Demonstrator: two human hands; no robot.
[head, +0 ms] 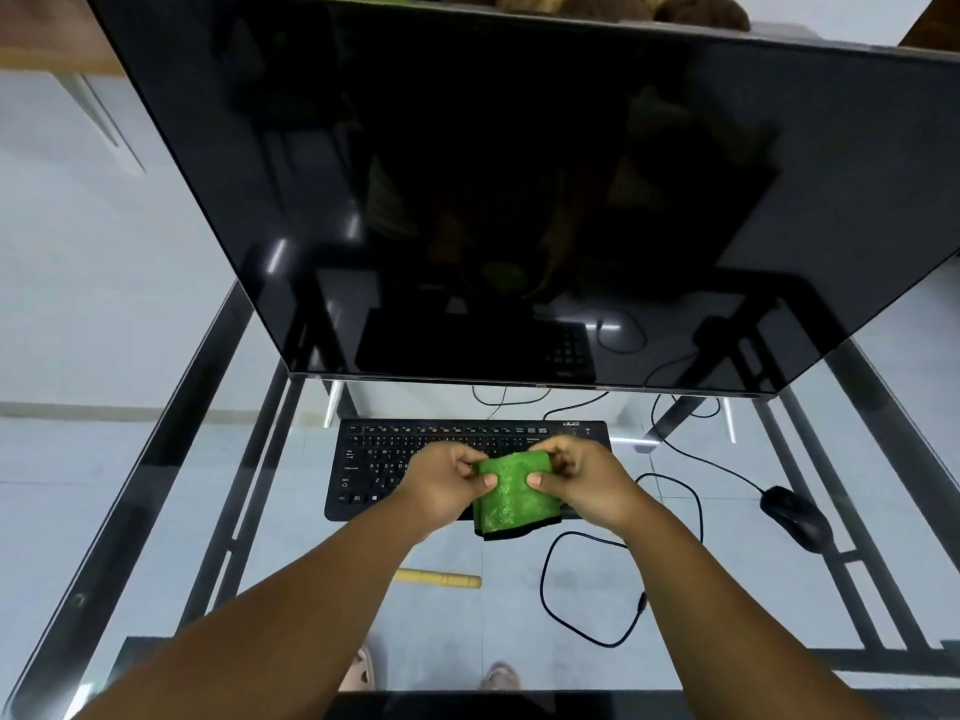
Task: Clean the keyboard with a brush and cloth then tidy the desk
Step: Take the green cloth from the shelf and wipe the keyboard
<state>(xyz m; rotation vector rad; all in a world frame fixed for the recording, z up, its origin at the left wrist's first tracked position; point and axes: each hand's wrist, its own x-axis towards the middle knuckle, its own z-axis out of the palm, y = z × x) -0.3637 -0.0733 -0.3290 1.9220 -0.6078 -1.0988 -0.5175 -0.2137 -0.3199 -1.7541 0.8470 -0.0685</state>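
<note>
A black keyboard (pixel 387 462) lies on the glass desk (pixel 171 511) in front of the monitor. Both hands hold a folded green cloth (pixel 514 496) with a black edge above the keyboard's right half. My left hand (pixel 447 485) pinches the cloth's left side with thumb on top. My right hand (pixel 582 480) pinches its right side the same way. A yellow wooden handle (pixel 441 578), which may be the brush, lies on the glass nearer to me; its left end is hidden behind my left forearm.
A large dark monitor (pixel 519 200) stands behind the keyboard. A black mouse (pixel 797 517) sits to the right, its cable (pixel 566 610) looping across the glass near my right forearm. Metal desk frame bars and feet show through the glass.
</note>
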